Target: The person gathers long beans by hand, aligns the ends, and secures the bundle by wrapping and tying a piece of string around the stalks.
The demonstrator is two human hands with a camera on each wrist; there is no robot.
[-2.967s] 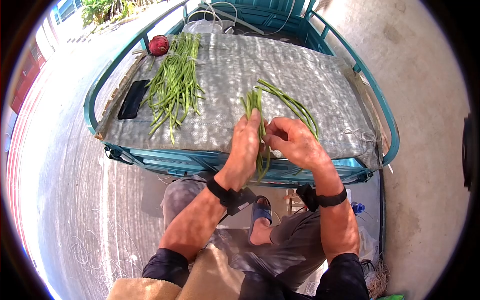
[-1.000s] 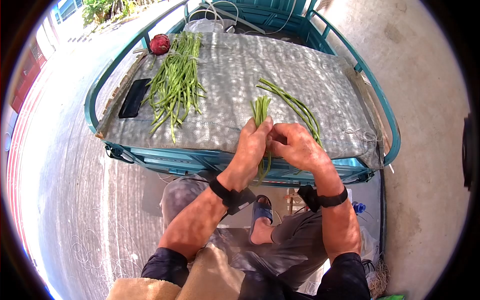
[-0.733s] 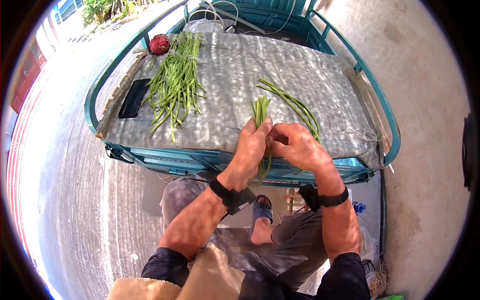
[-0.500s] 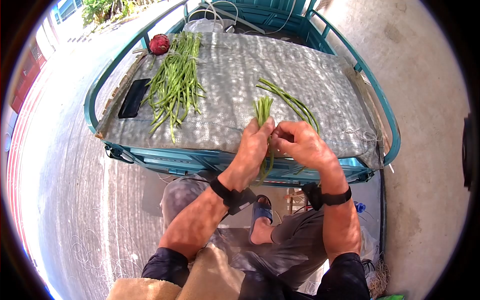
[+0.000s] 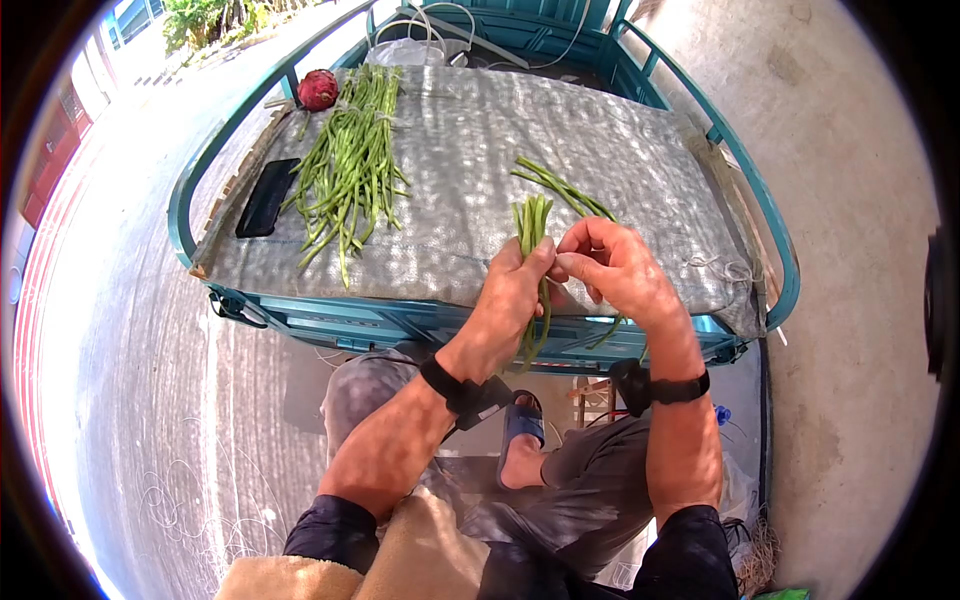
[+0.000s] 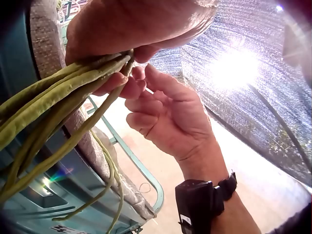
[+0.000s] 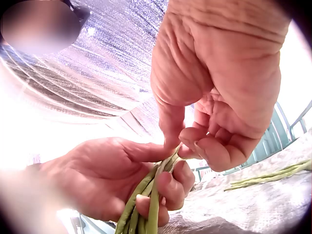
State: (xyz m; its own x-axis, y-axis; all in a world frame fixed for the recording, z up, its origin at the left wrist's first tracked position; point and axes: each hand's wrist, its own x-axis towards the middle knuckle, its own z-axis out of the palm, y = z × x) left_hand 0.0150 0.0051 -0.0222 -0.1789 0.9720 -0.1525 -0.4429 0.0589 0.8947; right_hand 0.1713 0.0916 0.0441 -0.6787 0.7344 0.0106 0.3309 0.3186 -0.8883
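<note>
My left hand (image 5: 512, 298) grips a small bunch of long green beans (image 5: 533, 225) over the front edge of the covered cart bed. Their upper ends stick up above its thumb; the rest hang below. Close against that thumb, my right hand (image 5: 632, 275) pinches a thin pale strand between thumb and index finger. I cannot tell what the strand is. In the right wrist view the pinching fingertips (image 7: 173, 141) meet the left thumb right above the beans (image 7: 154, 202). Several loose long beans (image 5: 555, 180) lie on the cover, partly hidden behind the right hand.
A larger tied bunch of long beans (image 5: 355, 160) lies at the left of the woven cover (image 5: 460, 150). Beside it are a dark phone (image 5: 267, 198) and a round red fruit (image 5: 318, 90). A teal rail (image 5: 765, 210) borders the cart. White string (image 5: 730, 268) lies at the right.
My right hand has shifted up and to the right, now covering part of the loose beans. The left hand and its bunch have moved slightly right.
</note>
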